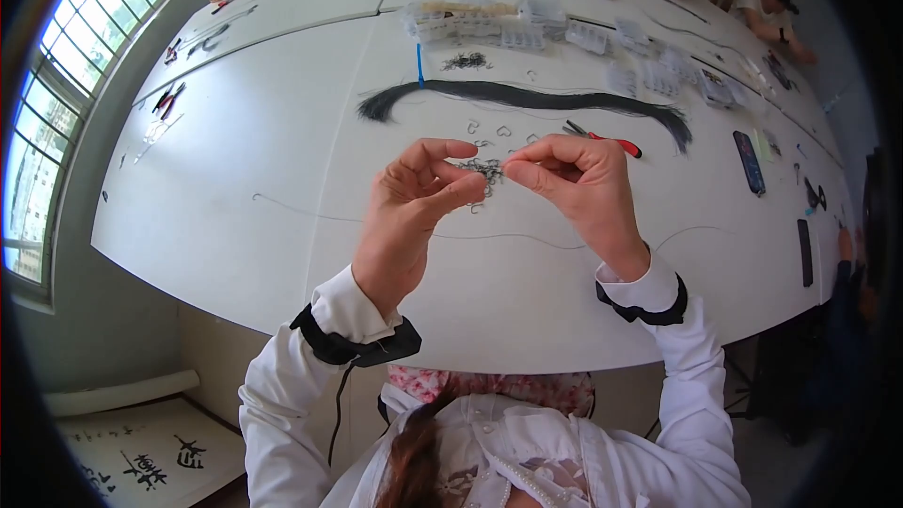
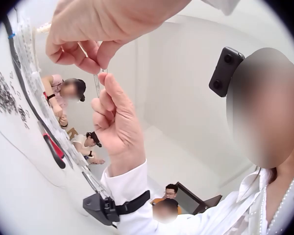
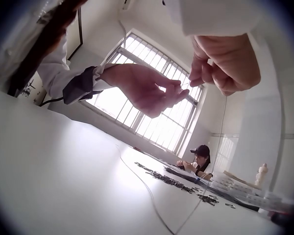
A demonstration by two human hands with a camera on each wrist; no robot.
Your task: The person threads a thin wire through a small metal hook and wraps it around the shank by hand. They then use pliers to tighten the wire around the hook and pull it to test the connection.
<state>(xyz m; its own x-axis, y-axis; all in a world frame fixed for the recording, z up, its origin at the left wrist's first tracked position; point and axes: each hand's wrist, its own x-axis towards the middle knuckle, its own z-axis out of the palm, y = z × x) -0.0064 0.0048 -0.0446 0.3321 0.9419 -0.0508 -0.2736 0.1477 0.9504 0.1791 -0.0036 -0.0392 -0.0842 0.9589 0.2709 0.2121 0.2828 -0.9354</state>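
Note:
My left hand [image 1: 414, 202] is raised over the table, its thumb and forefinger at a small thin piece [image 2: 96, 83] whose kind I cannot tell. Facing it, my right hand [image 1: 578, 188] pinches a thin dark line [image 3: 223, 120] between thumb and forefinger. From those fingers the line trails down to the tabletop. Both sets of fingertips come close together in the two wrist views. Behind them lies a pile of small dark metal hooks [image 1: 487, 169], partly hidden by the hands. Another thin strand [image 1: 306, 214] stretches across the table, bent into a hook at its left end.
A long bundle of black strands [image 1: 527, 91], tied with a blue tie [image 1: 419, 64], lies beyond the hands. Red-handled pliers [image 1: 616, 144] rest by the right hand. Clear plastic boxes [image 1: 522, 34] line the back, near a second hook pile [image 1: 467, 61]. Phone [image 1: 749, 163] at right; people sit around.

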